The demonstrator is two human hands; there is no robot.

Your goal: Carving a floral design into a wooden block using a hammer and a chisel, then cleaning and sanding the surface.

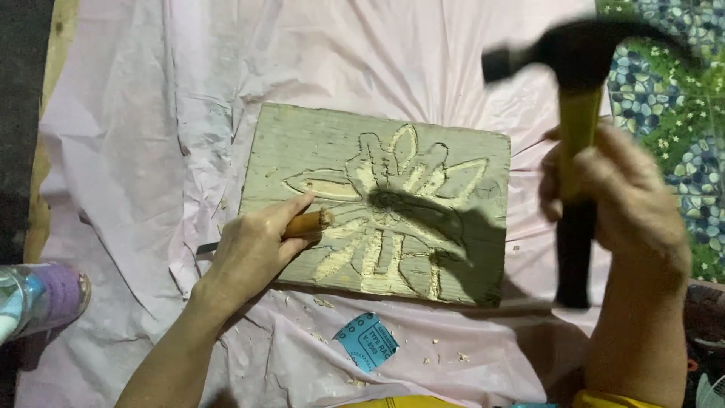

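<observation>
board [302, 151] flat on sheet [128, 151]; chisel [306, 224] on board's left part; hammer [578, 113] raised right of board; paper scrap [366, 341] before board; bottle [38, 298] far left.

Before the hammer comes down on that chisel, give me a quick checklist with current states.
1. Left hand grips the chisel: ok.
2. Chisel's cutting tip seated in the carving: cannot tell, the metal end points away from the flower.
3. Right hand holds the hammer, raised: ok.
4. Hammer lined up over the chisel butt: not ok, off to the right.
5. Wooden board flat on the pink sheet: ok.
6. Board clamped: cannot tell.
</observation>
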